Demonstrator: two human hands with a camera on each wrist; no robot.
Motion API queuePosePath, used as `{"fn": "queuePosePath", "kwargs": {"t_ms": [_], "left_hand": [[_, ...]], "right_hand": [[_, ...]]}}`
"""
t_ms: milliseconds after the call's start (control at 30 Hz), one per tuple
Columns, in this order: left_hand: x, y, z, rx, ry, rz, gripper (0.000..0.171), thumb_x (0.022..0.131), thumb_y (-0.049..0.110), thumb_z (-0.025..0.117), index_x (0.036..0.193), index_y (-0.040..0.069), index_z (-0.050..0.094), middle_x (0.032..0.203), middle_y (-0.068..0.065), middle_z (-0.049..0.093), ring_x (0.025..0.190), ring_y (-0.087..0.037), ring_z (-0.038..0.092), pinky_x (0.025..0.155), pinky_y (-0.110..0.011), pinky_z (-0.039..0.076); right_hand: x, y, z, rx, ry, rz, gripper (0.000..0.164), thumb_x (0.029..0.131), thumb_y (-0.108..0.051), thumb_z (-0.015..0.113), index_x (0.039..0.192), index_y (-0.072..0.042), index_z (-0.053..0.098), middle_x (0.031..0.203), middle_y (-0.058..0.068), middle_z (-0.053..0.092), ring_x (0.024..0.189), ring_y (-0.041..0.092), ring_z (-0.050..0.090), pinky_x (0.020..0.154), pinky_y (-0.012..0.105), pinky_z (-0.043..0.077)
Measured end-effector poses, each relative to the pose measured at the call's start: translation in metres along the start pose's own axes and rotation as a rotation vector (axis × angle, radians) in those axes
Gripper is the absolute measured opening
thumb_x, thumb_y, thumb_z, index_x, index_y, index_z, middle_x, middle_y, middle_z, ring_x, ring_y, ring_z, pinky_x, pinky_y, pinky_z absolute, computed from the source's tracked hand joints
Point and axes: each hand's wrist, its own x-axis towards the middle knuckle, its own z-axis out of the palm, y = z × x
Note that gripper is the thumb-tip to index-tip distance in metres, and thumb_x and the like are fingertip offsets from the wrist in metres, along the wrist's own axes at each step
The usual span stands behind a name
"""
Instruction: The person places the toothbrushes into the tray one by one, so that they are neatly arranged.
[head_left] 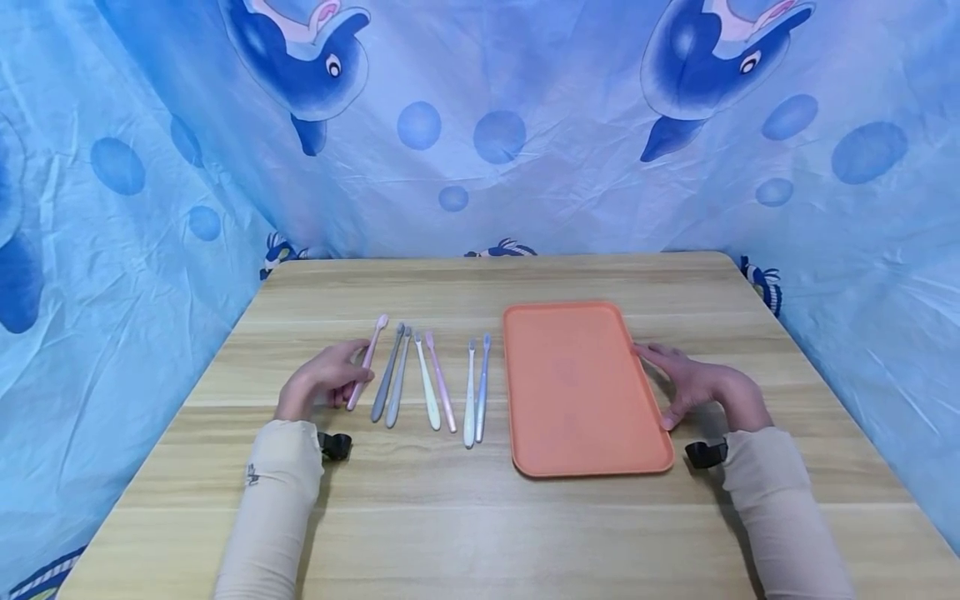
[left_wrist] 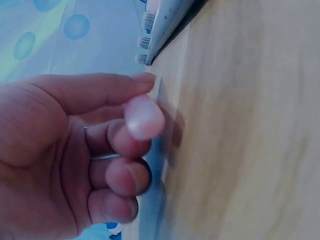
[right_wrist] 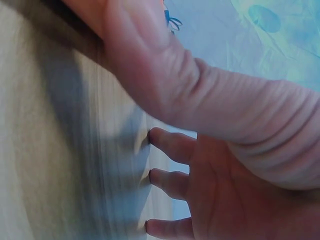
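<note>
My left hand (head_left: pixel 330 372) pinches a pink toothbrush (head_left: pixel 376 337) between thumb and fingers at the left end of a toothbrush row. In the left wrist view the toothbrush's rounded handle end (left_wrist: pixel 145 119) points at the camera, just off the tabletop. Beside it lie a dark grey toothbrush (head_left: pixel 387 377), a grey one (head_left: pixel 398 383), a pale green one (head_left: pixel 428 385), a purple-pink one (head_left: pixel 441 382), a whitish one (head_left: pixel 470 400) and a blue one (head_left: pixel 482 392). My right hand (head_left: pixel 705 383), fingers spread, touches the right edge of an orange tray (head_left: pixel 570 392); its thumb (right_wrist: pixel 150 65) meets the rim.
Everything rests on a wood-grain table (head_left: pixel 420 533). Blue cloth (head_left: pixel 585 200) printed with dolphins and bubbles surrounds it at the back and sides. A black wrist camera (head_left: pixel 336 446) is strapped to the left wrist, another black camera (head_left: pixel 705 454) to the right.
</note>
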Motion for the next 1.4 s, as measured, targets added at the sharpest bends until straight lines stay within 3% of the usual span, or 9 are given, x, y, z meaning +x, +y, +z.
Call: {"fn": "queuePosePath", "kwargs": {"t_ms": [467, 733, 1400], "left_hand": [[0.004, 0.007, -0.004, -0.235, 0.007, 0.228, 0.071, 0.102, 0.009, 0.051, 0.16, 0.006, 0.011, 0.054, 0.0, 0.057, 0.041, -0.01, 0.053, 0.04, -0.028, 0.05], [0.008, 0.019, 0.0, -0.35, 0.048, 0.25, 0.073, 0.102, 0.015, 0.055, 0.161, 0.013, 0.012, 0.054, 0.002, 0.058, 0.044, -0.011, 0.056, 0.044, -0.031, 0.056], [0.004, 0.051, 0.021, -0.488, -0.006, 0.305, 0.073, 0.101, 0.011, 0.055, 0.16, 0.014, 0.012, 0.053, -0.001, 0.06, 0.042, -0.01, 0.057, 0.04, -0.026, 0.053]], "right_hand": [[0.0, 0.0, 0.001, -0.002, 0.019, -0.009, 0.139, 0.055, -0.037, 0.096, 0.161, -0.01, 0.01, 0.164, 0.032, 0.002, 0.146, 0.063, -0.002, 0.11, 0.085, 0.014], [0.0, -0.001, 0.0, -0.004, 0.016, -0.007, 0.139, 0.055, -0.036, 0.096, 0.161, -0.01, 0.01, 0.164, 0.031, 0.0, 0.146, 0.062, -0.003, 0.111, 0.084, 0.014], [-0.002, -0.001, 0.0, -0.019, 0.018, -0.02, 0.135, 0.058, -0.031, 0.096, 0.161, -0.009, 0.012, 0.162, 0.033, 0.001, 0.146, 0.062, 0.0, 0.11, 0.084, 0.018]]}}
